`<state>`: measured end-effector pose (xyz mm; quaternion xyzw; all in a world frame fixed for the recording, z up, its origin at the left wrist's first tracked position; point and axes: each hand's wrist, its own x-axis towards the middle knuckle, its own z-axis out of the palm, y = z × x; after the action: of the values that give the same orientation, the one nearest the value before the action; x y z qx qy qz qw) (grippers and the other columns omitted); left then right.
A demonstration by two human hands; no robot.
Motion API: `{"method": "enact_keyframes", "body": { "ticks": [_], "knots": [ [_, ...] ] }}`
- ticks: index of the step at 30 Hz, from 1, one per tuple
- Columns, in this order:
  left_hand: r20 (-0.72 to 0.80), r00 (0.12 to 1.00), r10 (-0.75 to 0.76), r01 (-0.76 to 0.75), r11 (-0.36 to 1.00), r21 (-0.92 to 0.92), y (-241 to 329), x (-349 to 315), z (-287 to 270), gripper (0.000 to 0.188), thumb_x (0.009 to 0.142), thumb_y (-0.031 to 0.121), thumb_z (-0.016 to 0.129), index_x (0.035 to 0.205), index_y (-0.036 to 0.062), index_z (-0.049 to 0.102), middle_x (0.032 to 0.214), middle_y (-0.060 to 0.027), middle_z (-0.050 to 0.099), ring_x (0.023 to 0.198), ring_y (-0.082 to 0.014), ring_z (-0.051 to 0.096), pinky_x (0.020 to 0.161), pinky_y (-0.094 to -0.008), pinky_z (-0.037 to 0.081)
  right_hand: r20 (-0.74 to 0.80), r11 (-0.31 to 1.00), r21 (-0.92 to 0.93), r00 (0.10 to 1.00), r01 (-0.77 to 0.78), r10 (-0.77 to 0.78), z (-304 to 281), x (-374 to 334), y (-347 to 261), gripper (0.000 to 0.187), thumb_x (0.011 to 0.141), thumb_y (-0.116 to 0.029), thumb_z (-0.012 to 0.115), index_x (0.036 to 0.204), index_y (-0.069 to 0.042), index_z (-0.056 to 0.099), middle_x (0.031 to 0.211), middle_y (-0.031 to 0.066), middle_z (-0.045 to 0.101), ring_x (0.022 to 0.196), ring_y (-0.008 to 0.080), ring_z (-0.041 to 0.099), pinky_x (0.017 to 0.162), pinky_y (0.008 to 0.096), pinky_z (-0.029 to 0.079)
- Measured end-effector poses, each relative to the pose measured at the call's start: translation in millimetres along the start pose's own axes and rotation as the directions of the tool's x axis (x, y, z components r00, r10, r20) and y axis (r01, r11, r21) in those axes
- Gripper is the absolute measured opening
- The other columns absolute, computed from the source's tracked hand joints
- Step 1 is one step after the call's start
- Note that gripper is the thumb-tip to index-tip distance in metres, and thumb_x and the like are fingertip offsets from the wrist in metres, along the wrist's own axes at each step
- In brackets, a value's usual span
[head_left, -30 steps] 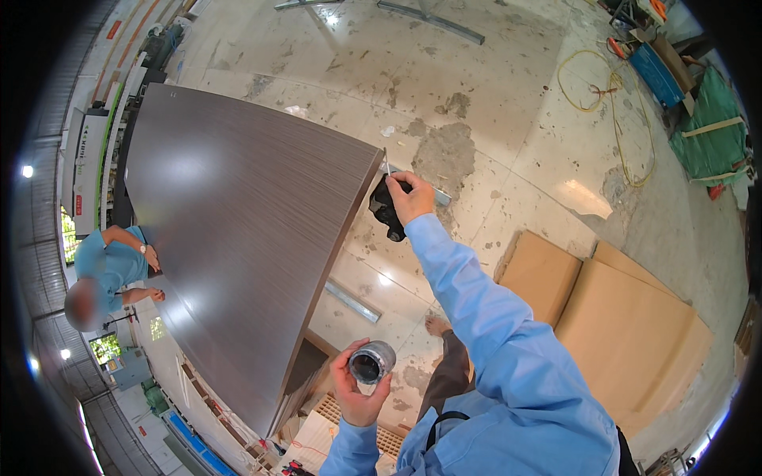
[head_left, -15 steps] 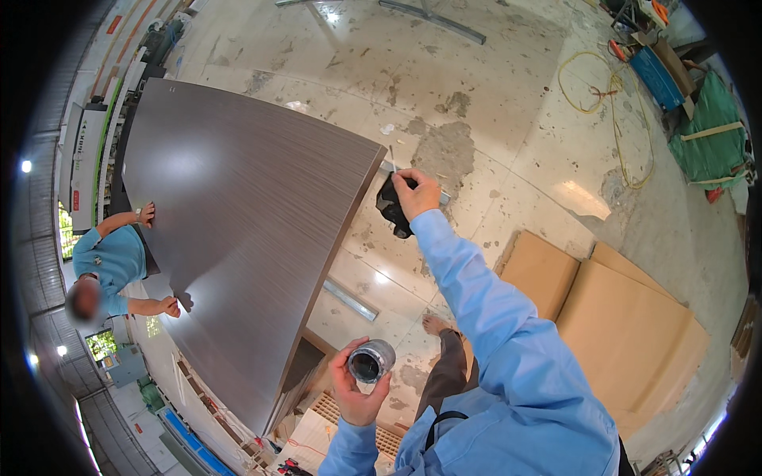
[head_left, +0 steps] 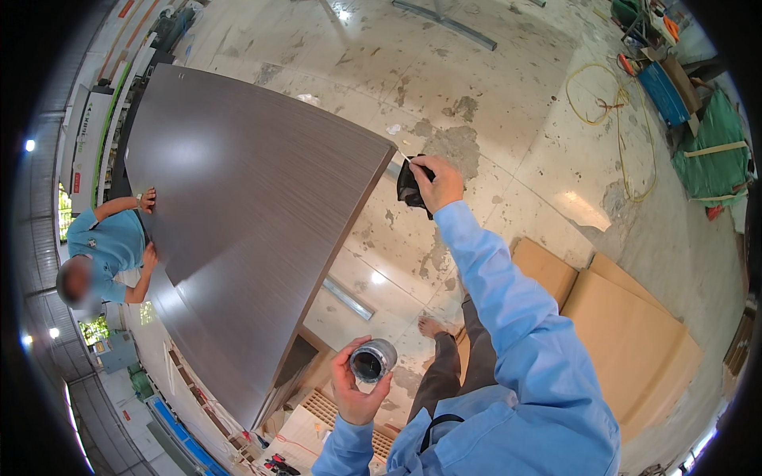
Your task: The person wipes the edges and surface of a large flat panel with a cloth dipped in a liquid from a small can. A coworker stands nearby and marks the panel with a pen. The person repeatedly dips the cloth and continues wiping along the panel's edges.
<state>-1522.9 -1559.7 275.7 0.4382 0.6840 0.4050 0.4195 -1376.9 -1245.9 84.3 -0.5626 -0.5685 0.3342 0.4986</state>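
My left hand (head_left: 357, 395) is wrapped round a small round clear jar (head_left: 371, 361) with dark contents, its open mouth facing up. With closed fingertips, my right hand (head_left: 441, 186) pinches a thin pale stick (head_left: 406, 158). The stick's tip is at the corner of a large grey-brown wood-grain panel (head_left: 262, 174); whether it touches cannot be made out. A crumpled black cloth (head_left: 410, 189) hangs below the same fingers, seemingly held with the stick, though the grip on it is hidden. The panel's long edge runs between my two hands.
Across the panel, a co-worker (head_left: 111, 246) in a blue shirt has hands at its far edge. Cardboard sheets (head_left: 627, 341) lie right of my legs. Metal bars (head_left: 348, 297) and a yellow hose (head_left: 619, 111) lie on the floor. A pale board with tools (head_left: 298, 440) is near my left forearm.
My right hand, with the stick and black cloth, has moved slightly right and up along with the panel corner. The co-worker's nearer hand has drawn back toward the panel's edge. My left hand stays put.
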Motion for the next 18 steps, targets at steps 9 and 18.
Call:
{"method": "enact_keyframes", "body": {
  "ticks": [9,18],
  "knots": [
    [0.0,1.0,-0.004,0.004,1.0,0.0,-7,-7,-3,0.075,0.073,-0.003,0.078,0.139,0.0048,0.042,0.143,-0.0214,0.053,0.13,-0.0276,0.055,0.112,-0.0409,0.045,0.041,0.995,-0.035,0.995,0.09,-0.088,-3,1,12,0.01,0.091,-0.015,0.074,0.098,-0.009,0.077,0.096,0.0123,0.073,0.089,0.0361,0.07,0.079,0.0427,0.055],
    [-0.014,1.0,0.02,-0.02,1.0,-0.015,-11,-13,-6,0.077,0.073,-0.005,0.081,0.139,0.002,0.042,0.144,-0.0227,0.054,0.128,-0.0283,0.059,0.11,-0.0399,0.048,0.03,0.983,-0.084,0.987,0.163,-0.161,-2,-7,-2,0.007,0.088,-0.011,0.076,0.095,-0.009,0.077,0.091,0.0105,0.074,0.085,0.0321,0.072,0.075,0.0389,0.056]
  ]
}}
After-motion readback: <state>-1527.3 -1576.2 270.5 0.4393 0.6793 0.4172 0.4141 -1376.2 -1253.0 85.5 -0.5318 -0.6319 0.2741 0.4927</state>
